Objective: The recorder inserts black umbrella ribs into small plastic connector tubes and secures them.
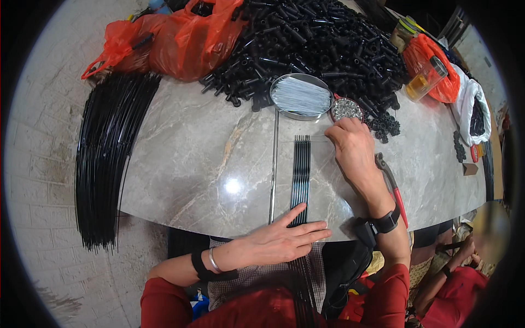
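Note:
A flat row of thin black rods lies side by side on the marbled table, running over its near edge toward me. My left hand rests on the near part of the rods, palm down with fingers spread. At their far ends, my right hand pinches a thin metal wire that runs crosswise at the rod tips. Whether the wire passes through the tips or over them, I cannot tell. Just beyond the right hand sits a small round dish of tiny silver parts.
An oval tin holds many thin silver wires. Black tubular parts are heaped behind it. Red-handled pliers lie right of my right forearm. A large bundle of black rods overhangs the left edge. Another person sits at lower right.

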Tool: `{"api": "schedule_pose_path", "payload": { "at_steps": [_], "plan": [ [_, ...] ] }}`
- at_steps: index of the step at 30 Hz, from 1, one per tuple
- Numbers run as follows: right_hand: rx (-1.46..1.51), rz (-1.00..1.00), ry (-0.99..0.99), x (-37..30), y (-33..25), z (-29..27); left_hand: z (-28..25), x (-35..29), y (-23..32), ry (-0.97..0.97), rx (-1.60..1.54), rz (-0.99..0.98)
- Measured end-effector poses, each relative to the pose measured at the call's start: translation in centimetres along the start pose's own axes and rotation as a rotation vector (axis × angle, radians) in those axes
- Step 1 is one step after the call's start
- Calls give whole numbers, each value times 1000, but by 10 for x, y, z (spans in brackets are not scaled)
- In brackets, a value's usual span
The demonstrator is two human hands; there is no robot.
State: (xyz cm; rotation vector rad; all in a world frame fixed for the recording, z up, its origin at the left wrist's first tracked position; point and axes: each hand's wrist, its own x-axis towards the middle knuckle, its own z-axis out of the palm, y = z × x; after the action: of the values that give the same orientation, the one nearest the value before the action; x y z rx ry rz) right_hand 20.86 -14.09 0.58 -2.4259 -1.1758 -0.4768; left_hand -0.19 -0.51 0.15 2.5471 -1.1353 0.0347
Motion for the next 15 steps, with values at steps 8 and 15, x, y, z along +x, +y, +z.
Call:
{"api": "schedule_pose_path", "payload": {
  "at_steps": [8,15],
  "plan": [
    [24,14,-18,3,-3,1,0,-3,-1,-2,-1,4],
    [0,7,-7,4,-3,1,0,-4,-1,-7,-23,-10]
  ]
}}
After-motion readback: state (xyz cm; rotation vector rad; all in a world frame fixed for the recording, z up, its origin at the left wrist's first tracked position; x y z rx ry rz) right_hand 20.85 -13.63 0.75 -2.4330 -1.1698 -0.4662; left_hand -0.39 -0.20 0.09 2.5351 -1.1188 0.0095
